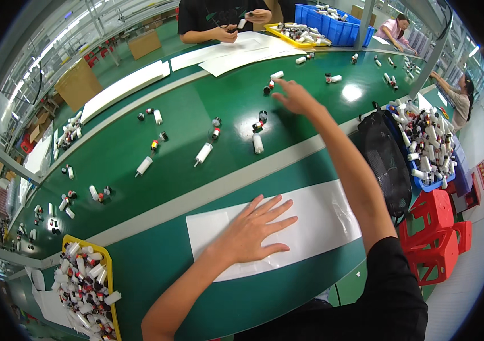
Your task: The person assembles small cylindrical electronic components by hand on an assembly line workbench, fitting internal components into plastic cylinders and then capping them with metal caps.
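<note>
My left hand (253, 232) lies flat with fingers spread on a white sheet (321, 219) that looks glossy. It holds nothing. My right hand (297, 98) is stretched far out over the green conveyor belt (196, 108), its index finger and thumb apart and nothing seen between them. Just beyond its fingertips lie a small white bottle (277, 75) and a black-capped piece (267, 89). Nearer to me on the belt is another white bottle (258, 144), with a dark and red fitting (260, 121) beside it. A white bottle with a thin tip (203, 153) lies further left.
A yellow tray (111, 273) heaped with bottles stands at the lower left. On the right are a blue bin (446, 181) full of bottles, a black mesh bag (384, 159) and red stools (432, 213). Across the belt, a co-worker's hands (227, 34) handle small parts.
</note>
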Tool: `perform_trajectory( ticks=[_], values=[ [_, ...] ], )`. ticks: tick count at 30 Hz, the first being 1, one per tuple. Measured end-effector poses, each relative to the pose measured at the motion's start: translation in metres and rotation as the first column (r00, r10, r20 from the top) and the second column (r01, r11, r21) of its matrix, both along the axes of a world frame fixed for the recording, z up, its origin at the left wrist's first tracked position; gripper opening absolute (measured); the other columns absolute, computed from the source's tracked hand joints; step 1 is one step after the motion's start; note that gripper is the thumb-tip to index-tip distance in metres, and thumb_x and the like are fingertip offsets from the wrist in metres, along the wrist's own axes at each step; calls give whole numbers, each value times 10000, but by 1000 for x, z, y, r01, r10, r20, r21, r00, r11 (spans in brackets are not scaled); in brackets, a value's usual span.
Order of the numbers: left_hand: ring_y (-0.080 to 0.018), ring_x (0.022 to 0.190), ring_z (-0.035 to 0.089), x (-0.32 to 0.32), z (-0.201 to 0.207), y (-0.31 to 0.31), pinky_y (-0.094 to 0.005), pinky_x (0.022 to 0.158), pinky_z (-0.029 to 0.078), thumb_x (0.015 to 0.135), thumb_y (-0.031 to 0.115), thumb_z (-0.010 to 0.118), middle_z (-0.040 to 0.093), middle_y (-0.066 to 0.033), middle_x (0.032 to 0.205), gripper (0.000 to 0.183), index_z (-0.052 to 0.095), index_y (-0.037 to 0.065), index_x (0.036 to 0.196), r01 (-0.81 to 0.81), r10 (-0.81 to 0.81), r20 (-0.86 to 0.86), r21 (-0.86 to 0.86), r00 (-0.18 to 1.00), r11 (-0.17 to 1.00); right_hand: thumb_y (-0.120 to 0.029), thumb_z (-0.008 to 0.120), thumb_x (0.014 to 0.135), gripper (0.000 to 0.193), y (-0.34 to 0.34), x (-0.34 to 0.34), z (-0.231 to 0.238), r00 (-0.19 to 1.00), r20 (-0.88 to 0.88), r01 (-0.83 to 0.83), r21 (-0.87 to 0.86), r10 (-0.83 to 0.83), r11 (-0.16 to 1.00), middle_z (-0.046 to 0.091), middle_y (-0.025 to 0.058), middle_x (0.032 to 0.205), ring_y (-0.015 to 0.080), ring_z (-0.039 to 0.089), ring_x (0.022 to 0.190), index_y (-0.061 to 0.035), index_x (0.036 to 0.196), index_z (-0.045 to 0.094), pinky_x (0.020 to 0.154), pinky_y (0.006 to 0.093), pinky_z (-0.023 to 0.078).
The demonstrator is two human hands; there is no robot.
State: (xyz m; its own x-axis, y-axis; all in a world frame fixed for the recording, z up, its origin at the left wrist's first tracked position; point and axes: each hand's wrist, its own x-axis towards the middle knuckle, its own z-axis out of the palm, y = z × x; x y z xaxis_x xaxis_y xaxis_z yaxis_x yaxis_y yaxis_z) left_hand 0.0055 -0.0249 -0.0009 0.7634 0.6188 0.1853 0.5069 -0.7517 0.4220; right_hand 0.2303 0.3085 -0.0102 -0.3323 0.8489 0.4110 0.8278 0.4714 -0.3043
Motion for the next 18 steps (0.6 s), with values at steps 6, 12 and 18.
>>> perform_trajectory(
  ticks=[6,12,18],
  values=[
    [-314,1460,368,-1,5,-10,-524,1217,244,920,520,655,417,-85,1575,595,562,232,1432,-70,70,6,17,998,997,-312,625,972,273,15,-44,-11,977,109,178,73,-186,981,610,160,1205,354,632,1063,-112,1158,619,884,496,525],
    [-319,1364,496,-31,-2,3,-452,1119,405,912,238,724,488,-118,1517,508,595,113,1387,-253,246,322,-21,914,967,-299,670,951,263,-66,-66,47,951,-308,-1,130,42,992,665,149,980,343,656,905,-49,1033,655,782,431,523],
    [-262,1149,634,-34,38,34,-357,947,511,961,78,653,607,-162,1325,433,570,-9,1377,-501,514,678,-241,525,831,-256,699,953,261,-197,-66,95,826,-495,-358,-92,270,929,663,96,855,131,617,780,3,982,717,691,310,495]
  ],
)
